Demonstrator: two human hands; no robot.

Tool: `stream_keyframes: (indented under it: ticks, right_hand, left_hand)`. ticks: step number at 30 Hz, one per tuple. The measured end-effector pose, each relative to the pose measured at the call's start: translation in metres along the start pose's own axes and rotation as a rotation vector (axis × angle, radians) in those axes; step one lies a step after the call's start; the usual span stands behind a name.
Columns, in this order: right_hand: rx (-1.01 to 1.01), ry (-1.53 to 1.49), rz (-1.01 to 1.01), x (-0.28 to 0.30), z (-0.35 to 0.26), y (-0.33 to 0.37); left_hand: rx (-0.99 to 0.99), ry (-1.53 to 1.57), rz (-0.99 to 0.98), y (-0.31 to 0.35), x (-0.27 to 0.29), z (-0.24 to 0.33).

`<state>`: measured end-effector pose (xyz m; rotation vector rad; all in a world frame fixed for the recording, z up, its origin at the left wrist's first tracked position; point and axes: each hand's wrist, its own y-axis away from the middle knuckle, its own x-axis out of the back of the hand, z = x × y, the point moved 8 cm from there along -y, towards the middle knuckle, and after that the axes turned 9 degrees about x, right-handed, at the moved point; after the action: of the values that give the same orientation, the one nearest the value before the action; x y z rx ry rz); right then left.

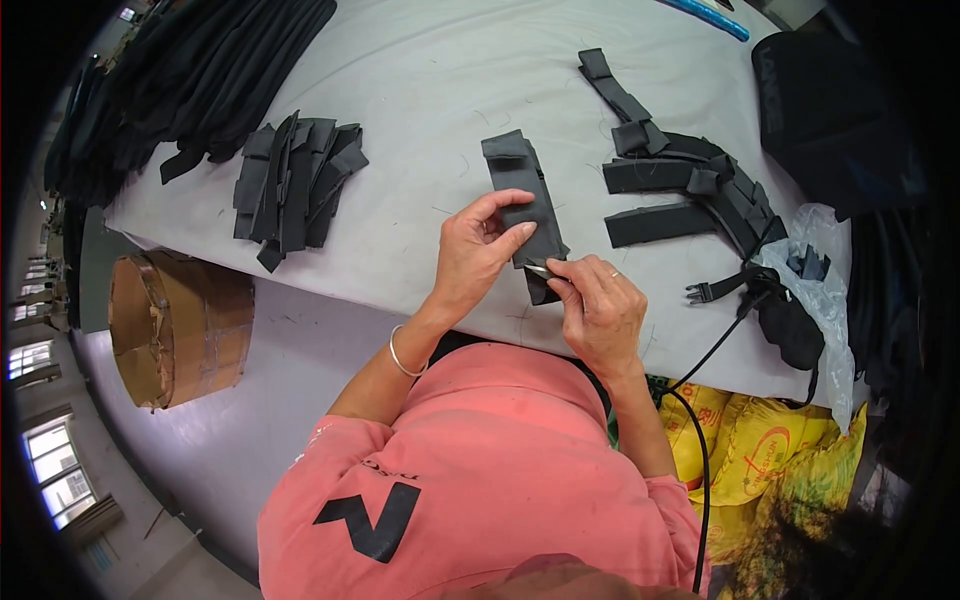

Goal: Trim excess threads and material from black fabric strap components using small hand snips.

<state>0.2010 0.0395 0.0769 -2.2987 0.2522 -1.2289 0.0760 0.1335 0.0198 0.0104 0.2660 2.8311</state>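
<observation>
A dark fabric strip point(515, 168) with folded, stitched sections lies lengthwise on the table in front of me. My left hand point(468, 255) is closed on its left side, with thumb and index finger resting on the cloth. At the strip's near end, my right hand point(602, 308) grips a small pointed metal tool that looks like thread snips point(540, 271). The tip touches or lies just over the fabric; which one, I cannot tell. Most of the tool is hidden inside my fingers.
A pile of similar strips point(300, 185) sits left, a loose chain of them point(670, 175) right. Dark cloth point(200, 70) is heaped at far left. A black bag point(825, 120), clear plastic point(820, 255), and a buckled strap point(715, 290) line the right. A cardboard box point(190, 320) stands beyond the table edge.
</observation>
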Motion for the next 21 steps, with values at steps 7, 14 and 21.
stream_keyframes:
  ticks: [7, 14, 21]
  right_hand:
    - [-0.120, -0.209, 0.057, 0.000, 0.015, 0.005]
    - [-0.312, -0.624, 0.207, 0.009, 0.024, -0.004]
    - [-0.395, -0.703, 0.085, -0.004, 0.031, -0.007]
  left_hand:
    - [0.040, -0.067, -0.118, -0.002, -0.001, 0.002]
    - [0.379, 0.425, -0.370, -0.007, -0.005, -0.003]
    - [0.172, 0.409, -0.489, 0.004, -0.018, 0.020]
